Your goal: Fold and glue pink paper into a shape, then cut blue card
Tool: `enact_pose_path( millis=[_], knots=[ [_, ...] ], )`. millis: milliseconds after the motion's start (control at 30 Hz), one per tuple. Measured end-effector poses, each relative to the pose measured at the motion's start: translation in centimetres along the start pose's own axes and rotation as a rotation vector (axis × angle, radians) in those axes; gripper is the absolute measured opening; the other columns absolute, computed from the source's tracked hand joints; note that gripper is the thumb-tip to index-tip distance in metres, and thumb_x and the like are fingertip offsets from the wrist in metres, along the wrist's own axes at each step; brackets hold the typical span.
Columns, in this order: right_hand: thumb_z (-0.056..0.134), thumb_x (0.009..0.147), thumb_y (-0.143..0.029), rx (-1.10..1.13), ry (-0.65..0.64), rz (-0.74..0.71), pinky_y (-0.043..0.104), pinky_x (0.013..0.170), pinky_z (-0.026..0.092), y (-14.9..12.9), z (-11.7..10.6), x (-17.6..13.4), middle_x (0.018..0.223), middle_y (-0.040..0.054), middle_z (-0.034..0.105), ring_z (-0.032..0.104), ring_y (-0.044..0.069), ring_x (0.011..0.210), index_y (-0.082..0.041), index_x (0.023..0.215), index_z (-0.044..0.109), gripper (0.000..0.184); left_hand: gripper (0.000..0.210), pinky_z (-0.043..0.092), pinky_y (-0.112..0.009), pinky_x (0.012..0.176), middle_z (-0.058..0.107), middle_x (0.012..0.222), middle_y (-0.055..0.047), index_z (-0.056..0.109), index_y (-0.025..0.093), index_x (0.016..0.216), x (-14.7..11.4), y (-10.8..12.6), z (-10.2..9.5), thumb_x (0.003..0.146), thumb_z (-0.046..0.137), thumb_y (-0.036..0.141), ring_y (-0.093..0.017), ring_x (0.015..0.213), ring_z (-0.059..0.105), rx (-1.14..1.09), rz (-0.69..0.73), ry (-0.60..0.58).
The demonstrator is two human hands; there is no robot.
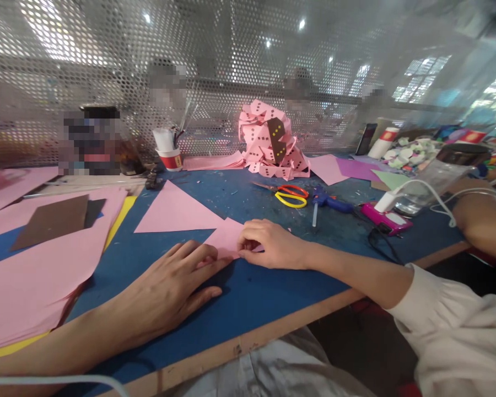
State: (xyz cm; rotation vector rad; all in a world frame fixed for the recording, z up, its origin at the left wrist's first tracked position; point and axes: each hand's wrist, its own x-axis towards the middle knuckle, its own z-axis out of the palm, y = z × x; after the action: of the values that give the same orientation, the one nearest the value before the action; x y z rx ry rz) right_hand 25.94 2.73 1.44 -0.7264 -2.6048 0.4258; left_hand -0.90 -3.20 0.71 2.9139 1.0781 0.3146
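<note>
A small piece of pink paper (222, 238) lies on the blue table in front of me, partly covered by my hands. My left hand (177, 284) rests over its near left edge, fingers stretched out and thumb apart. At the right end, my right hand (268, 242) is closed, with thumb and forefinger pinching the paper's near edge. Just behind, a larger pink paper triangle (176, 212) lies flat, its right tip meeting the small piece. Part of the fold is hidden under my fingers.
Pink sheets (66, 259) with brown pieces are stacked at left. Scissors (291, 196), a blue glue gun (330, 201) and a magenta power adapter (386, 219) with cables lie at right. A dotted pink paper model (264, 138) stands behind. Another person's arm (483, 220) rests at far right.
</note>
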Motion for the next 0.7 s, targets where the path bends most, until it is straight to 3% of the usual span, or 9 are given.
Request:
enact_pose_path(
  millis=[300,467,700],
  knots=[
    [0.065,0.084,-0.017,-0.026,0.0,0.136,0.029,0.08,0.031,-0.4,-0.1,0.0,0.085,-0.0014,0.064,0.055,0.015,0.083,-0.019,0.084,0.061,0.005,0.053,0.049,-0.041,0.094,0.058,0.128,-0.007,0.039,0.037,0.154,0.0,0.0,0.0,0.103,0.051,0.043,-0.025,0.106,0.055,0.013,0.008,0.012],
    [0.064,0.08,-0.014,-0.019,-0.033,0.174,0.029,0.079,0.031,-0.4,-0.7,0.0,0.082,-0.0012,0.063,0.054,0.016,0.083,-0.02,0.081,0.06,0.006,0.05,0.05,-0.04,0.093,0.059,0.126,-0.006,0.044,0.039,0.151,0.1,0.1,-0.1,0.102,0.052,0.043,-0.025,0.105,0.056,-0.01,-0.001,0.016],
    [0.063,0.078,-0.014,0.006,-0.081,0.197,0.028,0.075,0.032,0.2,-1.4,-0.3,0.082,-0.0016,0.063,0.054,0.015,0.081,-0.02,0.078,0.059,0.007,0.053,0.049,-0.04,0.095,0.057,0.127,-0.006,0.039,0.039,0.153,0.1,0.1,-0.2,0.102,0.051,0.044,-0.025,0.106,0.055,0.0,-0.012,-0.012]
  ],
)
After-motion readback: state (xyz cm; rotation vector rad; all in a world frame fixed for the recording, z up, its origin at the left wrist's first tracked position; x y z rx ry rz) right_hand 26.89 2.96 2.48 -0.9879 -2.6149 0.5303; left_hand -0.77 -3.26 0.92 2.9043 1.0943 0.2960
